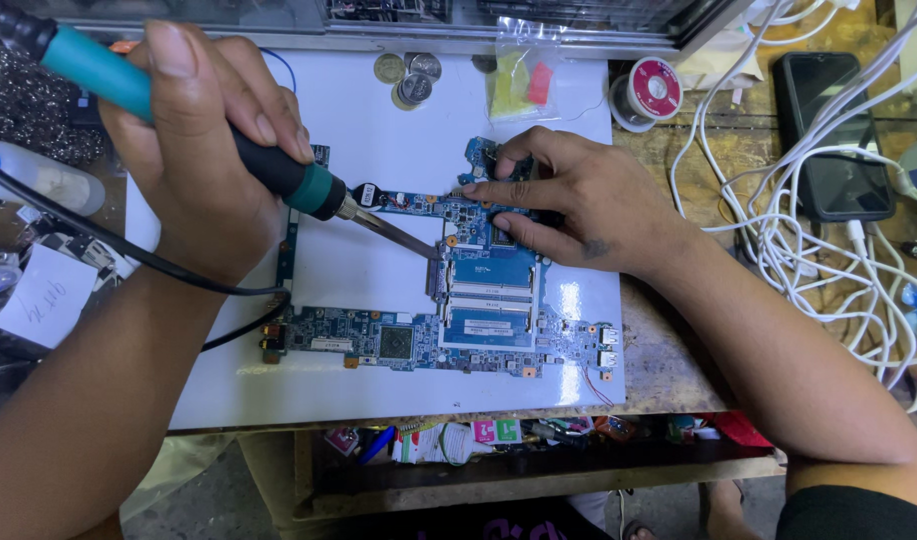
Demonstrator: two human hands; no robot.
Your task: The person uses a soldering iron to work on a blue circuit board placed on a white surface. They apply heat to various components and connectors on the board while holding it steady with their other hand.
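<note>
1. White work mat (379, 395): laid flat across a worn bench, covering most of the middle of the view.
2. Blue circuit board (484, 300): laid flat on the mat, right of centre, with a narrow arm running left along the near side and another reaching toward the far edge.
3. Left hand (194, 150): closed in a fist around a soldering iron (279, 172), thumb laid along the handle, at the far left of the mat.
4. Right hand (579, 205): fingers spread and pressed flat on the far part of the circuit board, index finger pointed left.
5. Soldering iron: black and teal handle, angled down to the right; the metal tip is seen touching the board's left edge near the slots. Its black cord is trailed to the left.
6. White cables (829, 250): heaped in loops at the right of the bench.
7. Dark phone (829, 130): lying among the cables, far right.
8. Solder spool (651, 90): red-capped, beyond the mat's far right corner.
9. Coin cells (409, 78): three, clustered at the mat's far edge.
</note>
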